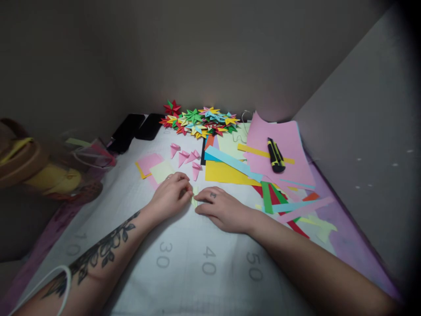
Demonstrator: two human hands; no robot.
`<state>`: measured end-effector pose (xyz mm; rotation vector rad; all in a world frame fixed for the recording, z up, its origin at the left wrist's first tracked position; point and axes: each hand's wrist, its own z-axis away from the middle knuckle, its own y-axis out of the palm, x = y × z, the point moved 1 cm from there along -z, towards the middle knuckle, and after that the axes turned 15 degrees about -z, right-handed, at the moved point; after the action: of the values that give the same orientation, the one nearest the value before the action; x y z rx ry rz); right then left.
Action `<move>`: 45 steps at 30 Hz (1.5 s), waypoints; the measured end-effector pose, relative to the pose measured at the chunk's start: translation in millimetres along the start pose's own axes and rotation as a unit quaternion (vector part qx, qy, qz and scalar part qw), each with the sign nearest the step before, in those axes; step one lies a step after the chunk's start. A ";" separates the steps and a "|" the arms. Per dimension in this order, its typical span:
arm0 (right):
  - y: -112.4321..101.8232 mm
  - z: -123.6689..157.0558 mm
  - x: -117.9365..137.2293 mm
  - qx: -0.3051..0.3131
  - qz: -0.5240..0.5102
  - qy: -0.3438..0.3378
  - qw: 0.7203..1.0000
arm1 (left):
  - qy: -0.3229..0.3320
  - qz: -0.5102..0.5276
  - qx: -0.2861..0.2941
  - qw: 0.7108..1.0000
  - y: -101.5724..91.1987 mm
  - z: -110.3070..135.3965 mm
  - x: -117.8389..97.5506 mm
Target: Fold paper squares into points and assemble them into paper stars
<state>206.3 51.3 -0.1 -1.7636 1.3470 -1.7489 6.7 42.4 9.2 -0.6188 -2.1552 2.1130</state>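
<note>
Between my two hands a small piece of pale green paper (195, 191) lies on the white sheet, folded as far as I can see and mostly covered by fingers. My left hand (171, 195) pinches it from the left, thumb against curled fingers. From the right, my right hand (225, 210) has its fingertips closed on the paper's other edge. Just beyond the hands sit several folded pink paper pieces (183, 157). Pink and pale yellow paper squares (162, 170) are beside my left hand.
A heap of colourful folded paper stars (197, 120) rests against the wall. Two dark phones (149, 126) lie at the back left. On the right, a black and yellow utility knife (275, 156) lies on pink paper sheets (289, 136), near scattered paper strips (283, 208). Another person (52, 175) is at the left.
</note>
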 end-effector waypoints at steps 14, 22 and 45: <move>-2.0 -2.5 2.6 -0.017 -0.023 0.015 0.999 | 0.007 0.006 0.025 1.000 0.8 -5.4 2.7; -0.5 -1.6 0.8 -0.015 -0.017 0.014 1.000 | 0.002 0.003 0.019 1.000 2.7 -5.3 1.6; 28.4 -27.3 13.8 -0.094 0.058 0.159 0.981 | -0.043 0.076 -0.136 0.987 15.5 -2.6 20.7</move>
<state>168.0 36.6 -8.0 -1.5001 1.7588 -1.9538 -7.7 51.2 -10.5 -0.7464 -2.5484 1.9608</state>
